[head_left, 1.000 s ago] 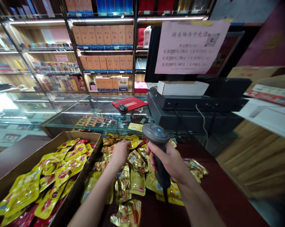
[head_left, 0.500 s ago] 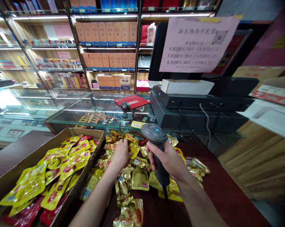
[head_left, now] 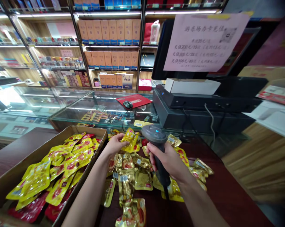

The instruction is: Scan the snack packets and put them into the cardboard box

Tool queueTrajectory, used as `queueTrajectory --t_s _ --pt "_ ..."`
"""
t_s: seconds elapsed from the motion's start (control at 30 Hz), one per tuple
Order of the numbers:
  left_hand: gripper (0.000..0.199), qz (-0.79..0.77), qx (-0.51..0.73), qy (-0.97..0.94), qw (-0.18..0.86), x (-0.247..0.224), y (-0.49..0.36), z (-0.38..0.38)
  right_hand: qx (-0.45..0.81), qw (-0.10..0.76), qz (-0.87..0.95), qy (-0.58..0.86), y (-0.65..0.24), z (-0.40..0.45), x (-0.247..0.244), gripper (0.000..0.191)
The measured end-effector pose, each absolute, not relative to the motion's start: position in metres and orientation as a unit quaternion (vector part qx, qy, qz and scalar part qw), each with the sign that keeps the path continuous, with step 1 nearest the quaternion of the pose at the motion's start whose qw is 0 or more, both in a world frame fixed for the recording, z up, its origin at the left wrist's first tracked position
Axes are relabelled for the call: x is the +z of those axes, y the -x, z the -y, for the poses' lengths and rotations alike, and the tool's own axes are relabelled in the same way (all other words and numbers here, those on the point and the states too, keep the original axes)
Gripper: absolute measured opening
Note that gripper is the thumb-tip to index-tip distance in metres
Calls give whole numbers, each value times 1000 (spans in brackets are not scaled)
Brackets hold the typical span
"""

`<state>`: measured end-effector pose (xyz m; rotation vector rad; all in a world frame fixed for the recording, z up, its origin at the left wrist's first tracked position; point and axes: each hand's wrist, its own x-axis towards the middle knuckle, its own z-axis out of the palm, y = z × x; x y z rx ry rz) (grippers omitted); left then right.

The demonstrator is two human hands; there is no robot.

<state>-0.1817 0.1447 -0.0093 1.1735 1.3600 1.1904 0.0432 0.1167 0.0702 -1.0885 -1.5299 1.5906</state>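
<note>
While gold packets (head_left: 126, 184) crowd the counter (head_left: 218, 189) beneath, the left fingers (head_left: 126, 143) pinch a yellow packet (head_left: 130, 138).

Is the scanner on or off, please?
On, it seems: a blue light glows on top of the scanner, held upright in the right hand.

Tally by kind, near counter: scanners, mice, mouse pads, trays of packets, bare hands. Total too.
Dark grey plastic handheld scanner: 1
Black computer mouse: 1
Flat red mouse pad: 1
Brown cardboard tray: 1
Bare left hand and right hand: 2
Total: 6
</note>
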Motion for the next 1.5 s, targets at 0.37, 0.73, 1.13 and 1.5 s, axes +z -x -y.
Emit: queueTrajectory --t_s 0.37,0.73,1.13,1.5 --pt "42 -512 537 -437 507 -9 177 -144 637 264 596 411 -26 -108 58 35" --pt "51 -514 515 -420 542 -11 177 -143 625 256 609 417 -23 -108 57 30" --pt "42 -541 505 -434 514 -14 181 -146 627 252 618 403 -25 -111 51 35" --pt "46 -529 514 -444 508 -6 176 -134 627 266 615 399 -28 -106 58 35"
